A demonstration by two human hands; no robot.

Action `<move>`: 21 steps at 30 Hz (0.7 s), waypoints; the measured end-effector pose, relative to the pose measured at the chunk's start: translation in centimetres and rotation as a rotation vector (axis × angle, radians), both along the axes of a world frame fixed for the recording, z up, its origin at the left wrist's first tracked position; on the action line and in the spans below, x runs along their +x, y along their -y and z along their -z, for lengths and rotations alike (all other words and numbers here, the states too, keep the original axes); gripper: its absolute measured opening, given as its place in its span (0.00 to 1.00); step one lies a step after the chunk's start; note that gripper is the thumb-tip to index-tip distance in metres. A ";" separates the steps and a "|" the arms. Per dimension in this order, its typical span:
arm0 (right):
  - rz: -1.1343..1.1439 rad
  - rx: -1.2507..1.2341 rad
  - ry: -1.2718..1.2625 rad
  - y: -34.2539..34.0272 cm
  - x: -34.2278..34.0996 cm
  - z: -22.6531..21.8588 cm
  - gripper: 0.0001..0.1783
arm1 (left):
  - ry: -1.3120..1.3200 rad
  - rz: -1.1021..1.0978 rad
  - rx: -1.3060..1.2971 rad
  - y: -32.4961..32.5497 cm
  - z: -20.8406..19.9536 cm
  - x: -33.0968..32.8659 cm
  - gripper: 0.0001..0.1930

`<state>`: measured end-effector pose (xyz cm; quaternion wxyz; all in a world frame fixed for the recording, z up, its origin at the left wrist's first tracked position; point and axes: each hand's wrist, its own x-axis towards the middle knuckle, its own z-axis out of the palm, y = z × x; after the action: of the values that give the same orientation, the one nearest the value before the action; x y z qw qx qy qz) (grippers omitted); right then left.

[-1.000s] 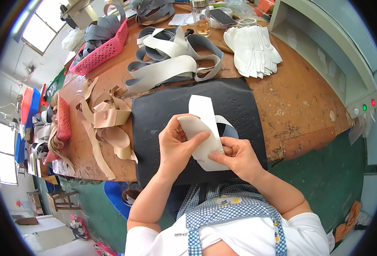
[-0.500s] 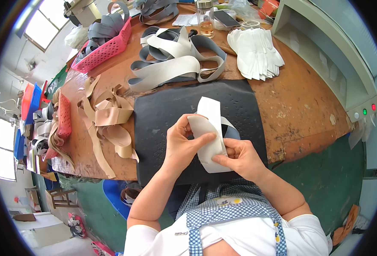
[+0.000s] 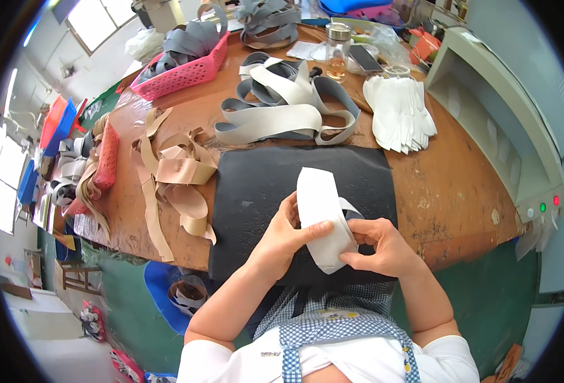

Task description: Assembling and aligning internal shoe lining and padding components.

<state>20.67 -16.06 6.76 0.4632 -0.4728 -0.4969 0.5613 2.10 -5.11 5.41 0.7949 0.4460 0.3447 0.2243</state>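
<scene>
A flat white strip (image 3: 317, 199) of fabric or leather-like material is held between my two hands above a black mat (image 3: 250, 210). My left hand (image 3: 283, 237) grips its left edge, the thumb flat across the front and the fingers behind. On the other side, my right hand (image 3: 384, 247) pinches the lower right edge between thumb and fingers. A curved white-and-grey band (image 3: 352, 208) shows behind the strip, close to the right fingers; how it joins the strip is hidden. The strip's lower end tapers toward me.
Tangled white-and-grey bands (image 3: 269, 120) lie beyond the mat, with a stack of white pieces (image 3: 398, 113) to their right. Tan strips (image 3: 183, 169) lie left. Farther back stand a pink basket (image 3: 186, 75) and a glass jar (image 3: 337, 54). A grey box-shaped machine (image 3: 518, 127) stands right.
The white piece now covers the front where a cream curved flap showed before. My left fingers have shifted behind it, and both hands sit slightly lower in the view, which has tilted.
</scene>
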 end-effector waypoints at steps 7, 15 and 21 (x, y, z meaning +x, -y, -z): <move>-0.064 0.052 0.077 -0.7 -0.9 -0.6 0.17 | 0.089 -0.073 -0.045 1.2 -0.3 -1.3 0.29; 0.279 -0.105 -0.123 -0.6 -2.4 2.1 0.10 | 0.157 -0.366 0.065 1.2 0.5 -0.5 0.14; 0.275 -0.137 -0.139 -0.5 -2.1 1.4 0.10 | 0.189 -0.354 0.035 0.1 0.9 -0.9 0.14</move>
<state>18.55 -15.52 5.31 0.5354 -0.5271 -0.3547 0.5565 1.20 -5.24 4.49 0.7642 0.3690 0.3377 0.4073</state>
